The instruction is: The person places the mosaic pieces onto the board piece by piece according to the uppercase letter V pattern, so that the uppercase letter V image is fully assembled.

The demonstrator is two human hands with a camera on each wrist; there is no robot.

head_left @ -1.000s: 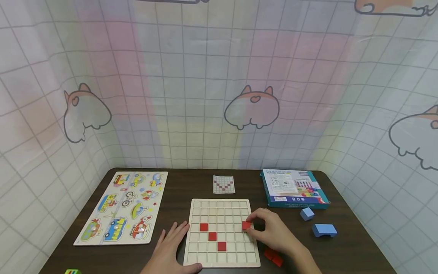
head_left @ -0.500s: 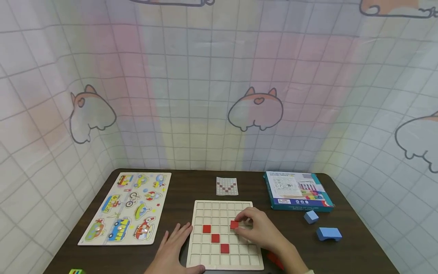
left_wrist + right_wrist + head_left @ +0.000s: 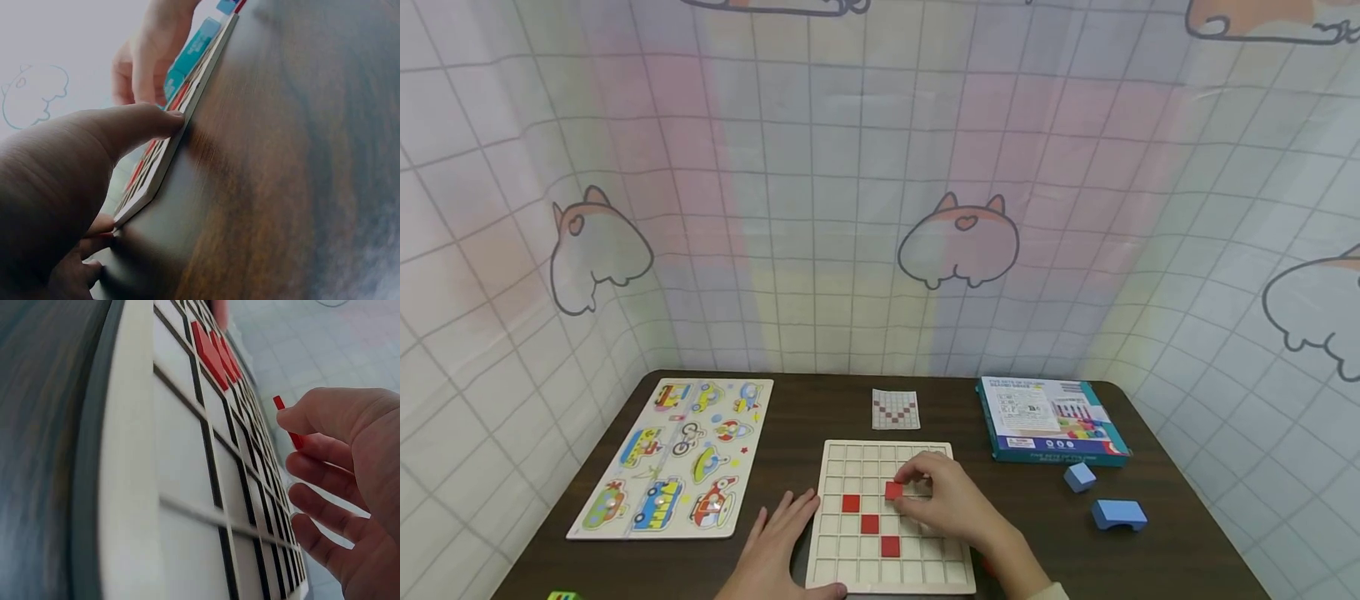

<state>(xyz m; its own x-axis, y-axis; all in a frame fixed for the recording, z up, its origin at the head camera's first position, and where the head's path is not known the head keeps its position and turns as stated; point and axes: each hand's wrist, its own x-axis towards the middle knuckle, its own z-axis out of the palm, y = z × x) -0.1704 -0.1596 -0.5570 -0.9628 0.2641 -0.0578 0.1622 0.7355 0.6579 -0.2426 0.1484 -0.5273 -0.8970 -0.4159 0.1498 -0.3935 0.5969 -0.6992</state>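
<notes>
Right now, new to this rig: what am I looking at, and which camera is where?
No machine here: a person's left hand and right hand over a dark table. The wide picture comes from a camera worn on the head; the other two come from one on each wrist. The left hand rests against the edge of a pale gridded board. The right hand pinches a red tile, apparently held clear of the board. Three more red tiles lie diagonally on it. Around it: a card with a red V pattern, a vehicle picture board, a flat box and two blue blocks.
</notes>
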